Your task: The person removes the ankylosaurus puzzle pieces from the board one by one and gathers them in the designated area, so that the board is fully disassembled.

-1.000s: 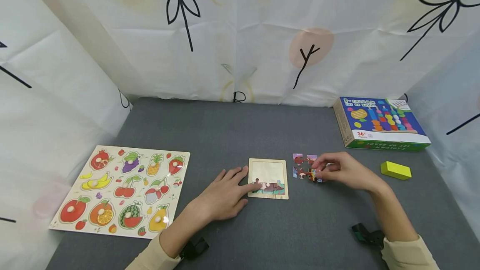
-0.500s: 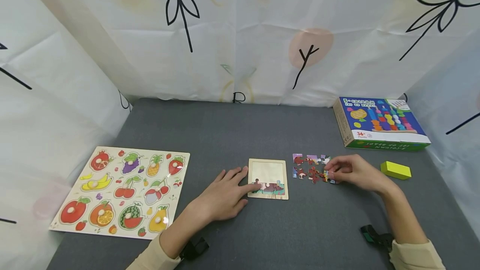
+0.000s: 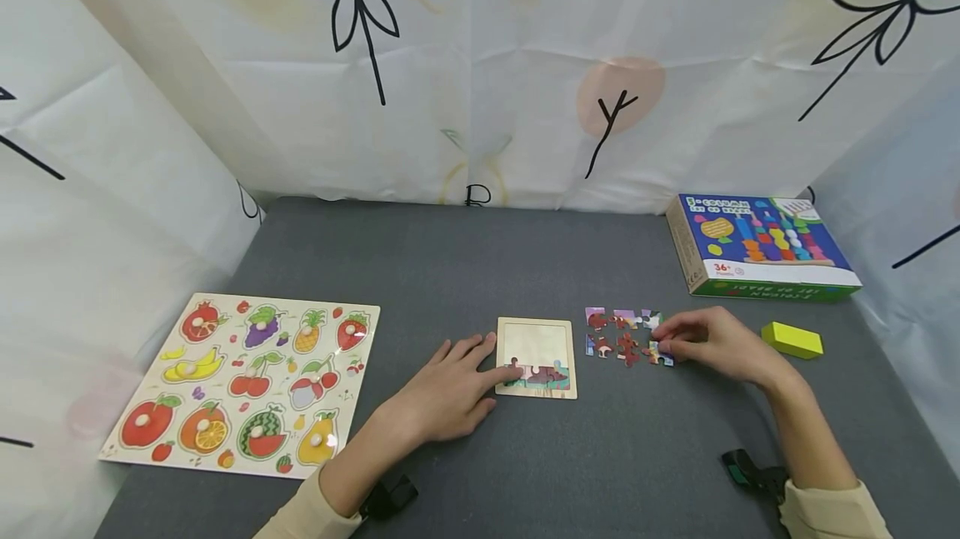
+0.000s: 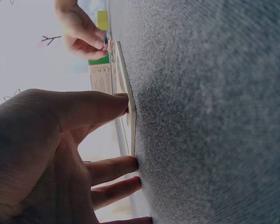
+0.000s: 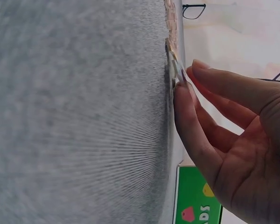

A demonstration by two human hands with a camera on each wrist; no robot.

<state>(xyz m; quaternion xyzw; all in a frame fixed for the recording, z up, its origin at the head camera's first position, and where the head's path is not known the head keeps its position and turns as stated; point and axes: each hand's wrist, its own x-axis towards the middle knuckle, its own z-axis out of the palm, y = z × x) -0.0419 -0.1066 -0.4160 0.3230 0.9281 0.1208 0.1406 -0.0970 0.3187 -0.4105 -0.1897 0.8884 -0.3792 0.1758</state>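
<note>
Puzzle tray [image 3: 534,341], part-filled along its six o'clock edge, lies between two hands. At its nine o'clock sits a fruit board [image 3: 225,389]; closer in, a spread left hand [image 3: 442,393] rests its thumb on the tray. At three o'clock are loose pieces [image 3: 627,347], a right hand [image 3: 712,343] pinching a puzzle piece [image 5: 179,70], and a yellow block [image 3: 791,340]; at two, a toy box [image 3: 765,243].

Bright head view; glare on fruit board [image 3: 279,391]; left fingers [image 4: 113,169] shadowed; close tabletop [image 5: 65,84] blurred.

wooden tray [image 3: 536,342] | part-filled | loose puzzle pieces [image 3: 627,348] | alongside | one seemingly tilted
</note>
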